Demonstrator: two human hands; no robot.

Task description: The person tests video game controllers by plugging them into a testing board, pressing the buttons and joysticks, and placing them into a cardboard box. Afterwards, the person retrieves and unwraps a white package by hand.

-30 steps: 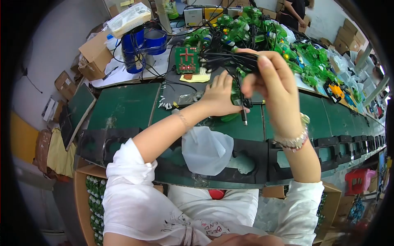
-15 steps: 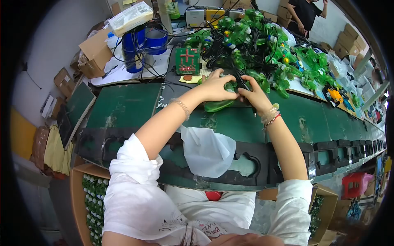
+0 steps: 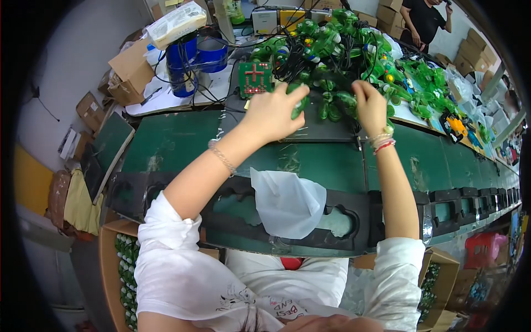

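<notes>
My left hand (image 3: 276, 113) is closed around a translucent green game controller (image 3: 299, 102), mostly hidden by the fingers, beside a small green circuit board (image 3: 255, 80) with red lights. To the right, my right hand (image 3: 371, 108) pinches a black cable (image 3: 345, 83), which is smeared by motion. Behind both hands rises a heap of similar green controllers (image 3: 337, 41) with coloured buttons and coiled black cables. A white plastic bag (image 3: 290, 205) lies on the near side of the bench.
Black foam holders (image 3: 354, 221) line the near edge of the green bench (image 3: 171, 138). Blue tape rolls (image 3: 181, 69) stand at the back left. Open cartons with green parts flank my legs. A person in black (image 3: 423, 22) stands at the far right.
My hands have moved apart, the left one leftward with the controller and the right one rightward and up with the cable. The view has shifted slightly.
</notes>
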